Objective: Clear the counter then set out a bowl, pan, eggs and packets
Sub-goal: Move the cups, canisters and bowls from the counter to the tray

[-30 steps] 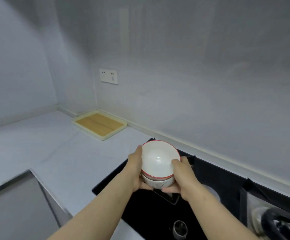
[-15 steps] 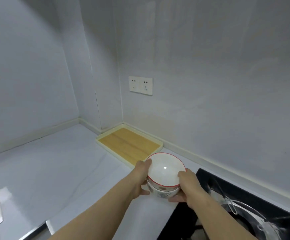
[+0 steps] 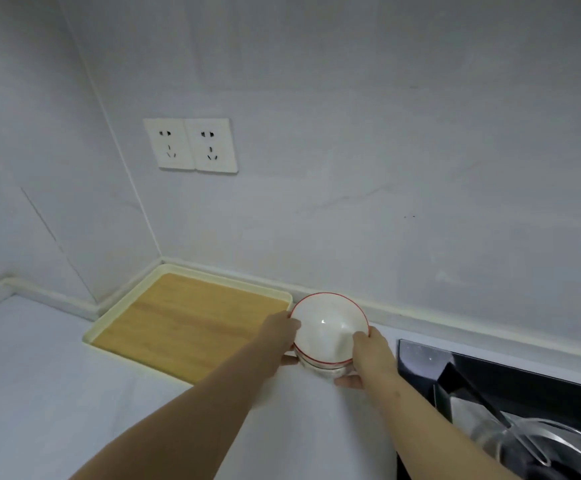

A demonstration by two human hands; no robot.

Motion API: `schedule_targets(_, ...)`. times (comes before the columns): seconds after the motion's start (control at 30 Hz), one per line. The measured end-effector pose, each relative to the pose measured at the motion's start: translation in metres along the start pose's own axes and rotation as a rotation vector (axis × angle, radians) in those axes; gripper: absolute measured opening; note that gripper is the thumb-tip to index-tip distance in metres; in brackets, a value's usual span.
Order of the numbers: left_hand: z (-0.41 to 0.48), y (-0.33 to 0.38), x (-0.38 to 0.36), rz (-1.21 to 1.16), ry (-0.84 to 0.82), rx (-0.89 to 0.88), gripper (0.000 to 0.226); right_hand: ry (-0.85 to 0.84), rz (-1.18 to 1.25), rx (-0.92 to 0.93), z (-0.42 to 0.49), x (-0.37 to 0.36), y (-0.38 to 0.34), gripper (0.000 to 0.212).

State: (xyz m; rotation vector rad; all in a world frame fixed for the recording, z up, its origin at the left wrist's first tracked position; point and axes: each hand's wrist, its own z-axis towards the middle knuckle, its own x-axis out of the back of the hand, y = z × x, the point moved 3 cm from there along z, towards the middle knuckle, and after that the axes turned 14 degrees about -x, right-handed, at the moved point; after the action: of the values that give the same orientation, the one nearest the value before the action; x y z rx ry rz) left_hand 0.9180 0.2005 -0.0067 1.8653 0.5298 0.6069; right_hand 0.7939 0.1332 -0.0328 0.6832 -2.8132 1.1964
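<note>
Both hands are clamped on the bowls (image 3: 328,327), a white red-rimmed one that seems to be nested in a second. The left hand (image 3: 278,336) holds the near-left side with its thumb at the rim. The right hand (image 3: 372,358) takes the right side, thumb on the rim and fingers curled under the base. Gripping from opposite sides keeps the stack level and stops the top bowl sliding.

The bowls sit low over the white bench (image 3: 74,393), close to the back wall, in the gap between the tray (image 3: 185,327) and the black hob (image 3: 489,372). I cannot tell whether the base touches the bench yet, since fingers lie beneath it. That spot likely suits setting out: beside the hob for cooking, off the tray, and back from the edge.

A glass lid (image 3: 541,445) lies on the hob at lower right, and a double socket (image 3: 192,145) is on the wall above the tray.
</note>
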Motion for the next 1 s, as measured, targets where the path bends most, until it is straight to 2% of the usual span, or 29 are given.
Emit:
schedule_targets(0.1, 0.035, -0.004, 0.005, 0.036, -0.018, -0.035, 0.027, 0.071, -0.013, 0.028, 0.011, -0.016, -0.016, 0.041)
schedule_targets(0.2, 0.057, -0.007, 0.007, 0.024, -0.024, -0.06, 0.01, 0.17, -0.108, 0.081, 0.016, -0.022, -0.027, 0.038)
schedule_targets(0.3, 0.073, -0.011, 0.01, 0.036, -0.013, -0.064, 0.023, 0.213, -0.122, 0.079, 0.03, -0.029, -0.032, 0.038)
schedule_targets(0.4, 0.082, -0.009, 0.011, 0.093, -0.03, -0.11, 0.008, 0.24, -0.141, 0.059, 0.043, -0.034, -0.033, 0.037)
schedule_targets(0.43, 0.083, -0.008, 0.011, 0.138, -0.04, -0.127, 0.011, 0.252, -0.151, 0.051, 0.046, -0.037, -0.033, 0.038)
schedule_targets(0.53, 0.086, -0.009, 0.01, 0.25, -0.051, -0.158, 0.034, 0.228, -0.155, 0.021, 0.055, -0.042, -0.028, 0.04)
schedule_targets(0.67, 0.073, -0.008, 0.005, 0.475, -0.047, -0.116, 0.056, 0.084, -0.084, -0.026, 0.052, -0.044, -0.028, 0.049)
schedule_targets(0.8, 0.048, 0.009, 0.01, 0.461, 0.105, -0.184, 0.062, 0.016, -0.059, 0.034, 0.033, -0.032, -0.033, 0.057)
schedule_targets(0.9, 0.014, 0.034, -0.001, 0.42, 0.171, -0.346, 0.046, 0.032, 0.011, 0.115, 0.004, -0.003, -0.033, 0.045)
schedule_targets(1.0, -0.027, 0.062, -0.035, 0.249, 0.1, -0.417, 0.032, 0.06, 0.026, 0.211, -0.026, 0.036, -0.029, 0.017)
